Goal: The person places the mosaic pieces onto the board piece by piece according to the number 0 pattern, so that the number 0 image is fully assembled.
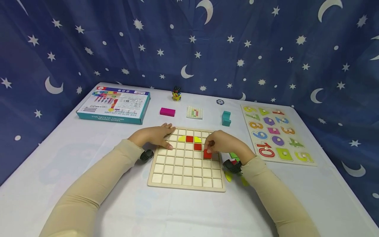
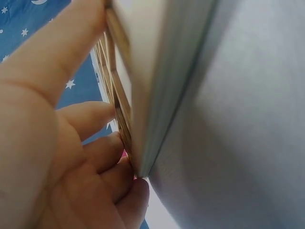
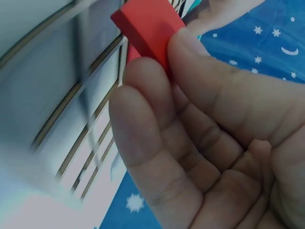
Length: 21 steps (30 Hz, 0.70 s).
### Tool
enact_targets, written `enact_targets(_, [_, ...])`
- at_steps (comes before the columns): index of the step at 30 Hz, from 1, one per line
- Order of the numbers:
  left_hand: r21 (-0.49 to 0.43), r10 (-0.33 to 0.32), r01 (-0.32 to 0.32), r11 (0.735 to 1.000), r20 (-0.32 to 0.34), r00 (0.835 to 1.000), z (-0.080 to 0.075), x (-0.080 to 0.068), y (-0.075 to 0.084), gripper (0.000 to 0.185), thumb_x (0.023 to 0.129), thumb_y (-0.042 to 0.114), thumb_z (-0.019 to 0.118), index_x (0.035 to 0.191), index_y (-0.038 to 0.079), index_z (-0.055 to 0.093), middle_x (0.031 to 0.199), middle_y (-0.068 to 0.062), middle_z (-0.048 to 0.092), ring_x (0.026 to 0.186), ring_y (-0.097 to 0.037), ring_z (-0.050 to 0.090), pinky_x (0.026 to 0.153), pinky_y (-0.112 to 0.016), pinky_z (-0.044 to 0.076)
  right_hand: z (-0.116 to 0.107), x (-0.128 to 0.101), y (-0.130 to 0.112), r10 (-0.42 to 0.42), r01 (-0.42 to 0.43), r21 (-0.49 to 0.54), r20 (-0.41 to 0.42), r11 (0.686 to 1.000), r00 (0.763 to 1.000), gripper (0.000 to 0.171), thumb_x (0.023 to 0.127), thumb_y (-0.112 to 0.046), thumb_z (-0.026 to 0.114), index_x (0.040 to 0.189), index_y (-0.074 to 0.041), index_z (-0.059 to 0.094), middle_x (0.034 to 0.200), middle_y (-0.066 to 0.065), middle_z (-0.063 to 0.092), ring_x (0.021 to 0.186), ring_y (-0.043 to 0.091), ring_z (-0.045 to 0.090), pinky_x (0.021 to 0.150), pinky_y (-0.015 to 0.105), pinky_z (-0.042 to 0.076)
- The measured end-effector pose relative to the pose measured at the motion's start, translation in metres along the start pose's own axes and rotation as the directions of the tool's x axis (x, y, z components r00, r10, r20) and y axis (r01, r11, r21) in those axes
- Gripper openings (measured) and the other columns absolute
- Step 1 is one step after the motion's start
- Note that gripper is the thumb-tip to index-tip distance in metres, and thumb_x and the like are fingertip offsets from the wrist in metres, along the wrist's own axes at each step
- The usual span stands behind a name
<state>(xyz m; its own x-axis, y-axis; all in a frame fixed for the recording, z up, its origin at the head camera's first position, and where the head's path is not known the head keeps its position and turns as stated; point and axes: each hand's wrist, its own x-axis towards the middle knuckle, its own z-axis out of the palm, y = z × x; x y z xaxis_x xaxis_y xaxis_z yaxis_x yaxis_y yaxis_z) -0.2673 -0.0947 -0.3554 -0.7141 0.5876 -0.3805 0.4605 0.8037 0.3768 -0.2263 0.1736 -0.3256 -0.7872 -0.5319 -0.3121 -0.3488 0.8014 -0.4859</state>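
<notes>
A wooden grid board [image 1: 177, 171] lies in front of me on the white table. Its upper rows hold two red squares and yellow curved pieces [image 1: 182, 138]. My right hand [image 1: 222, 144] pinches a red square tile [image 1: 207, 154] between thumb and fingers, over the board's right half. In the right wrist view that tile [image 3: 150, 28] is tilted, its thick edge showing. My left hand [image 1: 155, 135] rests along the board's upper left edge, thumb on the grid and fingers spread. The left wrist view shows its fingertips [image 2: 102, 114] at the board's rim.
Green, red and yellow loose pieces [image 1: 228, 176] lie beside the board under my right wrist. Behind stand a small pattern card [image 1: 194, 112], a magenta block [image 1: 167, 112], a teal block [image 1: 226, 118] and a toy figure [image 1: 176, 93]. A box [image 1: 115, 105] is left, a number puzzle [image 1: 275, 131] right.
</notes>
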Motion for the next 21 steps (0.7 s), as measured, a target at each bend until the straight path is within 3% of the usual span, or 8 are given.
enact_targets(7, [-0.002,0.004,-0.004,1.0,0.0,1.0,0.0,0.0,-0.001,0.092,0.082,0.045,0.064,0.147,0.003,0.014,0.153,-0.019,0.005,0.141,-0.036,-0.001,0.114,-0.051,0.006,0.008,0.018,-0.014,-0.043,0.043,-0.042,0.002,0.998,0.999,0.004,0.08,-0.006,0.069,0.083,-0.009,0.068,0.075,-0.001,0.059,0.069,0.013,0.049,0.062,0.023,0.043])
enact_targets(21, [0.012,0.008,-0.007,1.0,-0.005,1.0,0.0,0.002,-0.003,0.092,0.082,0.044,0.064,0.147,0.004,0.014,0.154,-0.018,0.005,0.141,-0.036,-0.001,0.114,-0.051,0.007,0.016,0.03,-0.012,-0.066,0.067,-0.09,0.014,0.994,0.998,0.006,0.081,-0.005,0.067,0.083,-0.01,0.069,0.077,-0.003,0.063,0.069,0.011,0.05,0.064,0.023,0.044])
